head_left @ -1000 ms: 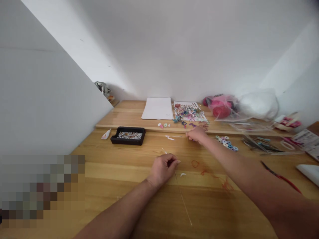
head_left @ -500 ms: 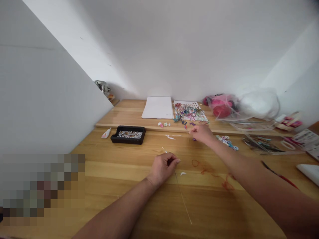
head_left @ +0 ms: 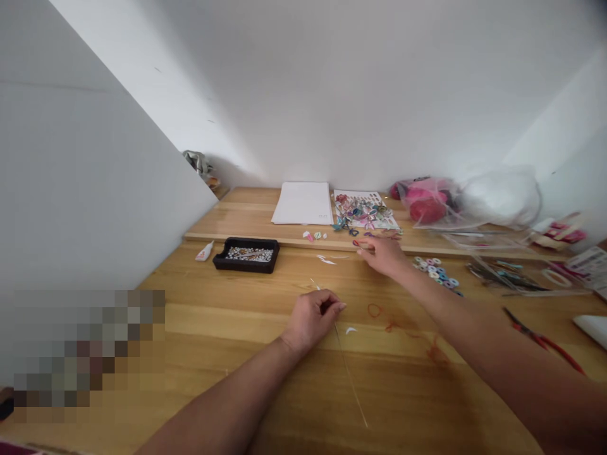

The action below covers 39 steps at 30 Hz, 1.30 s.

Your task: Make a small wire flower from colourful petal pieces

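Observation:
In the head view my left hand (head_left: pixel 313 321) is closed in a pinch on a thin pale wire (head_left: pixel 349 374). The wire runs from a tip with a small white piece beyond the fingers down toward the front of the table. My right hand (head_left: pixel 385 256) reaches to the edge of the raised board, thumb and forefinger apart. By its fingertips lies a small red and purple piece (head_left: pixel 355 242); whether they touch it I cannot tell. A white crescent-shaped piece (head_left: pixel 351 330) and loose orange thread (head_left: pixel 374 310) lie right of my left hand.
A black tray of beads (head_left: pixel 246 268) and a small glue bottle (head_left: pixel 205 251) stand left. On the raised board (head_left: pixel 227 218) are white paper (head_left: pixel 303 202), colourful small pieces (head_left: pixel 363 208) and plastic bags (head_left: pixel 427 205). Thread spools (head_left: pixel 439 273) and red-handled pliers (head_left: pixel 540 340) lie right.
The right thumb and forefinger have parted slightly near the red and purple piece. The left hand keeps its pinch on the wire. The whole view has shifted slightly.

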Tool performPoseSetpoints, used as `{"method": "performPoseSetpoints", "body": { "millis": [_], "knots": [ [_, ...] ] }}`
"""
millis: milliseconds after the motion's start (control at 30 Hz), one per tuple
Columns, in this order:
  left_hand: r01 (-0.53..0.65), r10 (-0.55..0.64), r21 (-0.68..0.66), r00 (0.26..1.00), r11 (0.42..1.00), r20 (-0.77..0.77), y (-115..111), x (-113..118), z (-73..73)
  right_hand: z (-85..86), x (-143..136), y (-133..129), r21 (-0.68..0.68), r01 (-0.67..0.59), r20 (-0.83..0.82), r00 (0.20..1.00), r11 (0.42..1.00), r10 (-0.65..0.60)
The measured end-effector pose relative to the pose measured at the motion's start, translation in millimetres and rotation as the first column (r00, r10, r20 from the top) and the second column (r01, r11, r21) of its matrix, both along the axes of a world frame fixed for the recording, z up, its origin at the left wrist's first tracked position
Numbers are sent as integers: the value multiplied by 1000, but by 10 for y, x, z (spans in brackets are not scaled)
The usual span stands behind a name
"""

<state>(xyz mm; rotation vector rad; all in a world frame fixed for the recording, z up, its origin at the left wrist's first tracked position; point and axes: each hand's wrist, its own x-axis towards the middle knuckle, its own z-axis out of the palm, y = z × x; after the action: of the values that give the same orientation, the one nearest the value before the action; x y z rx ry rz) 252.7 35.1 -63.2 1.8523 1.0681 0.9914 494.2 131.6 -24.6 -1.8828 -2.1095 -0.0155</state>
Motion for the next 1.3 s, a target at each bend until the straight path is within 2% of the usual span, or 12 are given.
{"method": "performPoseSetpoints", "body": {
  "millis": [367, 567, 733, 833, 933, 1000, 1133, 1300],
  "knots": [
    [-5, 4, -28, 1000, 1000, -7, -3, 3, -5, 37, -5, -83, -12, 45, 60, 997, 999, -44],
    [-9, 9, -21, 1000, 1000, -1, -13, -1, 7, -10, -35, -39, -39, 144, 46, 989, 989, -143],
    [-15, 22, -70, 995, 997, 99, 23, -5, -2, 109, -108, -66, -43, 184, -35, 982, 982, -186],
    [-50, 114, -222, 951, 974, 289, 96, -11, -7, 228, -261, -277, -51, 132, -114, 984, 990, -137],
    [-36, 236, -392, 847, 919, 476, 153, -38, 40, 283, -489, -629, -90, 13, -265, 963, 996, -37],
    [5, 272, -442, 784, 897, 559, 157, -66, 104, 276, -638, -868, -127, -40, -355, 935, 991, -7],
    [96, 265, -488, 742, 867, 616, 105, -103, 230, 240, -832, -1180, -174, -121, -456, 890, 977, 29],
    [144, 242, -506, 747, 850, 619, 69, -108, 263, 215, -893, -1307, -165, -162, -523, 851, 973, 52]
  ]
}}
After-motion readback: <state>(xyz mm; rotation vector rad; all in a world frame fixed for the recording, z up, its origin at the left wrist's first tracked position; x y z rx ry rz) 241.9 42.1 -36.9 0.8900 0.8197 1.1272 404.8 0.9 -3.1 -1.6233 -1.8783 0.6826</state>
